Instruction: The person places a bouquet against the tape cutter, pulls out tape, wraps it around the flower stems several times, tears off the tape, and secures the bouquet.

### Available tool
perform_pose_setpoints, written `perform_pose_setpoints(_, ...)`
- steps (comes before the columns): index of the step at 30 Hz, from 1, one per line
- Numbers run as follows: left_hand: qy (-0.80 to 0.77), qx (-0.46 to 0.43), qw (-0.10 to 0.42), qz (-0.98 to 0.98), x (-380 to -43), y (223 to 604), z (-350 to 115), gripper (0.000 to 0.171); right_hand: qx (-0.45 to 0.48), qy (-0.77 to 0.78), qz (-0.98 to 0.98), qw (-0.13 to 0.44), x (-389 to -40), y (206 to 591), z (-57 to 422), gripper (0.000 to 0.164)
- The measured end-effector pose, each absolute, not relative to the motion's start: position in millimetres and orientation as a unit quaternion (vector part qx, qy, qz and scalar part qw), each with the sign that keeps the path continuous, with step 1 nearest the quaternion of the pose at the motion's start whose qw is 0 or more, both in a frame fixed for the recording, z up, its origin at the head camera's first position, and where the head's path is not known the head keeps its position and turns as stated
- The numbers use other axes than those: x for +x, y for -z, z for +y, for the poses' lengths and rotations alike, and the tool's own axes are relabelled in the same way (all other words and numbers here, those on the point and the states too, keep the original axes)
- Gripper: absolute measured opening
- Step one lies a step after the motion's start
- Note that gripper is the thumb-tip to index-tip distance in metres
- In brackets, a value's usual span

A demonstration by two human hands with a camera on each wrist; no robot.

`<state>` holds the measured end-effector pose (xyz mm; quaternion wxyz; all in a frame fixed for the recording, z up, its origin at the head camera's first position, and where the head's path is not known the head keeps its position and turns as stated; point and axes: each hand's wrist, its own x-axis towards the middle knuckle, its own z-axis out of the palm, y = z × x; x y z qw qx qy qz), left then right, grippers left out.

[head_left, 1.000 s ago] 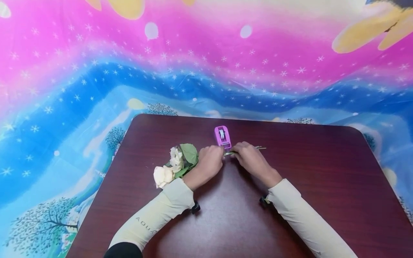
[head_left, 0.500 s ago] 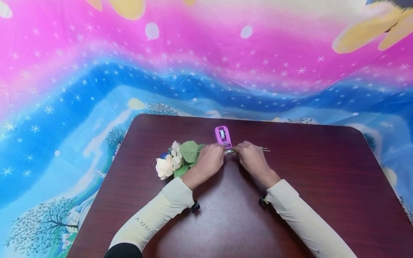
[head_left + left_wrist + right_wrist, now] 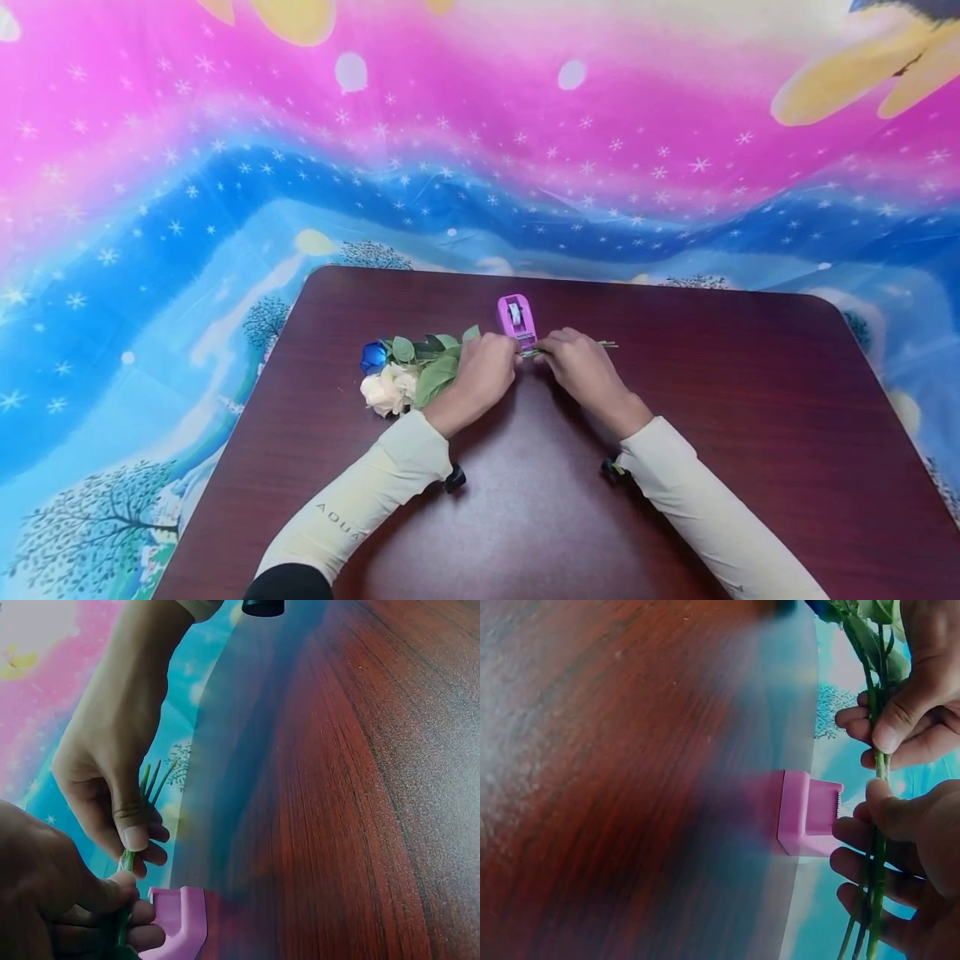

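My left hand (image 3: 483, 367) pinches a small bunch of flowers by the green stems (image 3: 875, 769), thumb against curled fingers. Cream roses (image 3: 384, 392) and a blue rose (image 3: 372, 358) spread out to its left among green leaves (image 3: 437, 379). Farther along the same stems my right hand (image 3: 588, 371) holds them between thumb and fingers, and the cut ends (image 3: 609, 343) stick out past it. A shiny patch like clear tape shows on the stems between both thumbs. Just beyond the hands stands a pink tape dispenser (image 3: 516, 319) with a roll in it.
The dark red-brown wooden table (image 3: 720, 400) reaches under both forearms, its far edge behind the dispenser. A colourful printed cloth (image 3: 480, 150) with snowflakes and trees hangs behind the table. Small black wrist cameras (image 3: 455, 479) sit below the sleeve cuffs.
The bunch has turned about its stems: the blue rose and more leaves have come into view on the far side, while the cream roses have shifted. Both hands stay nearly in place.
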<state>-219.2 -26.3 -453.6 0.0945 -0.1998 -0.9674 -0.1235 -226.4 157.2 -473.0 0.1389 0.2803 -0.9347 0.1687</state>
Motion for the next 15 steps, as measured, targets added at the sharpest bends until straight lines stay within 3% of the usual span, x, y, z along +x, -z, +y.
perform_pose_setpoints(7, 0.111, -0.2, 0.1, -0.968, -218.1, 453.4, -26.7, 0.016, 0.271, -0.171, -0.935, 0.153, -227.7, 472.5, 154.3, 0.011)
perform_pose_setpoints(15, 0.137, -0.204, 0.056, -0.968, -220.8, 452.5, -28.3, 0.018, 0.267, -0.172, -0.924, 0.211, -228.5, 479.0, 152.8, 0.01)
